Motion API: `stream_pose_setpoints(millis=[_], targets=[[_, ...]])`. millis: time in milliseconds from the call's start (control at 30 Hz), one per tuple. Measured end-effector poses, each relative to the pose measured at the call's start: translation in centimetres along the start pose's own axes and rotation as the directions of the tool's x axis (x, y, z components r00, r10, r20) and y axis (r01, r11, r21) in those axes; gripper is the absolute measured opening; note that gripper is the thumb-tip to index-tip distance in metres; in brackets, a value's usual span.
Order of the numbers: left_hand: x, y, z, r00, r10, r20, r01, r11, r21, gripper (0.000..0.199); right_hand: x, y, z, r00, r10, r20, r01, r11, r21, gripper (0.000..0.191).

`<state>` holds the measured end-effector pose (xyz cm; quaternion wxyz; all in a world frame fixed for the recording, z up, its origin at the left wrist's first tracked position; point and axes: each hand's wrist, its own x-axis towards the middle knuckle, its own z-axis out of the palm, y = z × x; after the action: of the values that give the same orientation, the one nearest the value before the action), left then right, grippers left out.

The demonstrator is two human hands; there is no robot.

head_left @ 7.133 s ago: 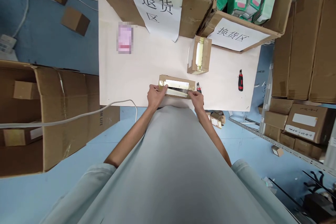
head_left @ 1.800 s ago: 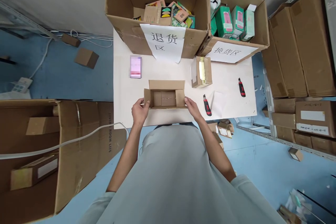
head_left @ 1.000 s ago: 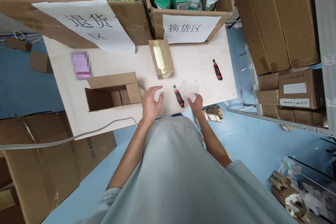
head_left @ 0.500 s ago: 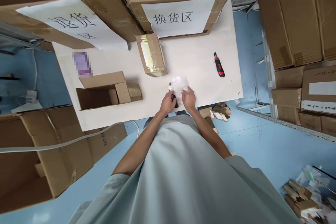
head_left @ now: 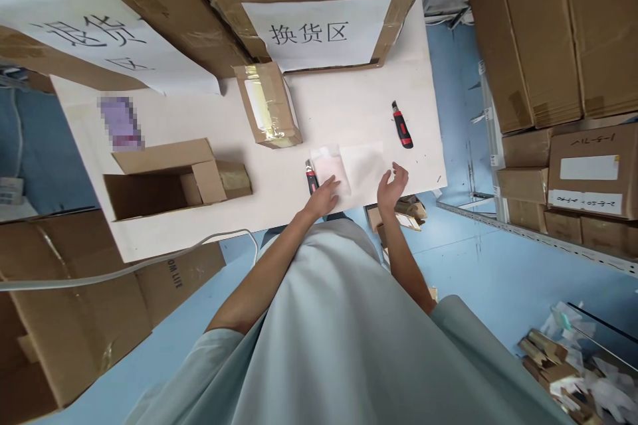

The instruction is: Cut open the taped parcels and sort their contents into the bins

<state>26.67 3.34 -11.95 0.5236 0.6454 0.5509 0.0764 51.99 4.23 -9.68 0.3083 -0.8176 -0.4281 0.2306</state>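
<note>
My left hand [head_left: 323, 198] rests with its fingers apart on the lower edge of a pale pink packet [head_left: 329, 167] at the table's front. Beside that hand, a red and black cutter [head_left: 312, 177] lies partly behind the packet. A thin white sheet [head_left: 366, 163] is spread flat to the right of the packet. My right hand [head_left: 393, 187] is raised near the sheet's right side, fingers apart, holding nothing. Farther right, a second red and black cutter [head_left: 402, 126] lies on the white table [head_left: 343, 103].
A taped carton [head_left: 269, 105] stands behind the packet. An open carton [head_left: 149, 196] and a blurred purple item [head_left: 121, 123] are at the left. Large labelled boxes, one [head_left: 403, 20] holding green packages, line the back. A white cable [head_left: 164, 256] crosses the front left.
My right hand has moved right and let go of the white material, which now lies spread out beside the pink packet. My left hand has opened on the packet. The view has shifted slightly.
</note>
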Motion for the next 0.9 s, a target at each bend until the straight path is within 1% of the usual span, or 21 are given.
stream_pose_setpoints(millis=[33, 67, 100, 133, 167, 200, 233, 333, 400, 467, 533, 600, 667, 700, 767, 833, 867, 900], targets=[[0.1, -0.2, 0.2, 1.0, 0.005, 0.016, -0.006, 1.0, 0.011, 0.065, -0.3, -0.6, 0.5, 0.996, -0.065, 0.055, 0.064, 0.998, 0.013, 0.052], [0.1, -0.4, 0.4, 1.0, 0.01, 0.029, -0.011, 1.0, 0.023, 0.067, -0.7, -1.3, 1.2, 0.982, -0.113, 0.154, 0.109, 0.994, 0.032, 0.05], [0.1, -0.6, 0.5, 0.999, 0.013, 0.037, -0.014, 0.999, 0.031, 0.069, -1.0, -1.9, 2.1, 0.951, -0.134, 0.278, 0.126, 0.991, 0.046, 0.047], [0.1, -0.8, 0.6, 0.999, 0.013, 0.038, -0.014, 0.999, 0.032, 0.071, -1.3, -2.4, 3.2, 0.908, -0.124, 0.401, 0.118, 0.992, 0.038, 0.043], [0.1, -1.0, 0.7, 0.999, 0.014, 0.038, -0.015, 0.999, 0.032, 0.073, -1.5, -2.8, 4.3, 0.865, -0.087, 0.493, 0.1, 0.995, 0.001, 0.04], [0.1, -1.1, 0.7, 0.999, 0.016, 0.036, -0.017, 0.999, 0.028, 0.074, -1.7, -3.1, 5.4, 0.837, -0.041, 0.546, 0.082, 0.995, -0.051, 0.037], [0.1, -1.3, 0.7, 0.999, 0.018, 0.029, -0.019, 1.0, 0.021, 0.075, -1.8, -3.3, 6.3, 0.826, 0.003, 0.564, 0.068, 0.992, -0.105, 0.035], [0.3, -1.3, 0.7, 1.0, 0.01, -0.008, -0.01, 1.0, -0.01, 0.077, -1.8, -3.4, 8.1, 0.85, 0.08, 0.521, 0.024, 0.982, -0.189, 0.036], [0.5, -1.0, 0.6, 0.999, -0.017, -0.031, 0.015, 0.999, -0.048, 0.077, -1.5, -3.5, 8.4, 0.849, 0.132, 0.512, -0.034, 0.98, -0.197, 0.036], [0.6, -0.6, 0.5, 0.997, -0.061, -0.054, 0.054, 0.992, -0.114, 0.075, -1.5, -3.8, 8.2, 0.823, 0.177, 0.539, -0.087, 0.978, -0.189, 0.031], [0.4, 0.0, 0.2, 0.99, -0.107, -0.094, 0.085, 0.975, -0.206, 0.074, -1.9, -4.5, 7.9, 0.8, 0.162, 0.578, -0.099, 0.985, -0.14, 0.025], [-0.3, 0.7, -0.4, 0.975, -0.147, -0.166, 0.097, 0.957, -0.273, 0.077, -2.8, -5.3, 7.7, 0.795, 0.077, 0.601, -0.069, 0.997, -0.036, 0.024], [-1.3, 1.1, -1.2, 0.945, -0.188, -0.269, 0.107, 0.951, -0.29, 0.074, -3.9, -6.0, 7.7, 0.787, -0.034, 0.616, -0.023, 0.996, 0.085, 0.036], [-1.9, 1.2, -1.7, 0.923, -0.209, -0.323, 0.115, 0.951, -0.286, 0.068, -4.5, -6.3, 7.8, 0.771, -0.083, 0.632, -0.005, 0.991, 0.136, 0.043], [-3.1, 1.1, -2.7, 0.874, -0.248, -0.418, 0.141, 0.952, -0.271, 0.054, -5.3, -6.5, 8.1, 0.716, -0.155, 0.681, 0.019, 0.979, 0.202, 0.049], [-4.2, 0.6, -3.6, 0.825, -0.294, -0.483, 0.186, 0.948, -0.258, 0.046, -5.7, -6.4, 8.5, 0.667, -0.187, 0.721, 0.056, 0.978, 0.201, 0.045], [-4.6, 0.2, -3.9, 0.802, -0.32, -0.505, 0.216, 0.943, -0.255, 0.044, -5.7, -6.2, 8.7, 0.658, -0.192, 0.728, 0.091, 0.98, 0.175, 0.04], [-5.0, -0.3, -4.2, 0.778, -0.349, -0.523, 0.248, 0.935, -0.256, 0.045, -5.7, -6.0, 8.8, 0.663, -0.193, 0.724, 0.138, 0.981, 0.135, 0.034]])
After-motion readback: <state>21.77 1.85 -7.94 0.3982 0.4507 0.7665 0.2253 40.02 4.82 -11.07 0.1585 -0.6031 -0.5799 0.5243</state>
